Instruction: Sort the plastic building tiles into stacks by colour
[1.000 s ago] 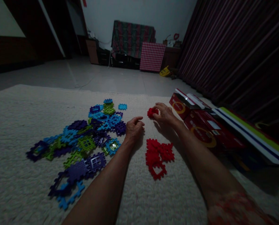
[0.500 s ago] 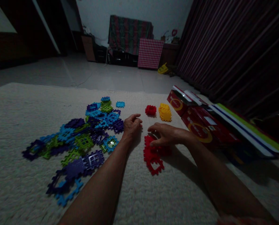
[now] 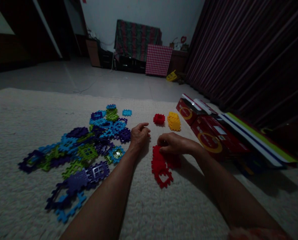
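My right hand (image 3: pixel 172 143) is over the red interlocking plastic pieces (image 3: pixel 159 163), with thumb and fingertips closed on the upper edge of one red piece. Several red pieces overlap there, and the nearest has a cut-out in its middle. To the left, my left hand (image 3: pixel 139 135) rests on the pale mat with nothing visible in it. Its index finger is stretched out and the others are loosely bent. Beyond the hands lie a small red stack (image 3: pixel 159 119) and a yellow stack (image 3: pixel 174 121) of similar pieces.
A loose spread of purple, blue and green pieces (image 3: pixel 87 151) covers the mat (image 3: pixel 144 213) on the left. One light blue piece (image 3: pixel 127 112) lies apart. Red boxes (image 3: pixel 209 135) stand on the right, near a dark curtain (image 3: pixel 229 60).
The fingers of my right hand have closed down onto a red piece; before, thumb and fingers were spread above it. My left hand has hardly moved. The view has shifted slightly.
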